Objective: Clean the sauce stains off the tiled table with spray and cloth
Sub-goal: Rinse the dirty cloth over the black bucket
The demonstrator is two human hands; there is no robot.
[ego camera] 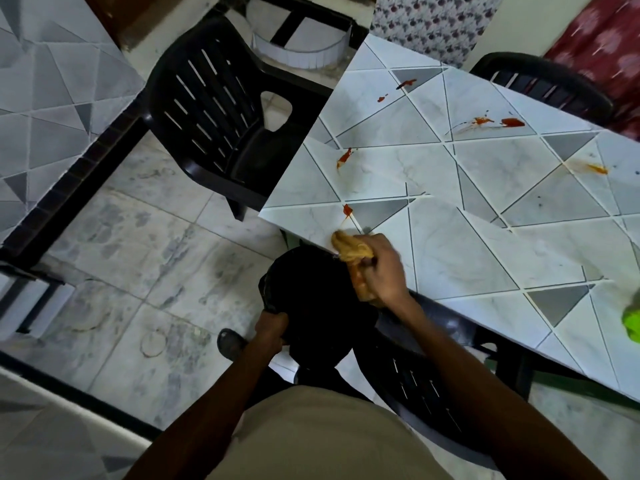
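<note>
The left hand [272, 329] is gripping the rim of a black, round, soft-sided container [311, 299], perhaps a bin or bag, with its fingers curled tightly over the edge. It is holding the container just below the near corner of the white-and-grey tiled table [485, 258]. The inside is showing only as darkness, so I cannot tell what it holds.

The right hand [382, 268] is clutching a bunched tan cloth [348, 247], fingers wrapped round it. It is pressing the wad onto the tabletop at the very corner, right above the container's mouth.

By my reading, the wiping step is under way, with residue being swept off the edge into the container.

The nearest red sauce smear [347, 209] is lying just beyond the cloth, so the next move is calling for a short push forward and a drag back to the edge, with the container kept under the corner. Further red blotches [344, 158] [512, 122] and an orange streak [597, 169] are waiting further across the table.

At the far right a bright green object [632, 325] is sitting on the table, cut off by the frame. It may be the spray, but I cannot tell.
</note>
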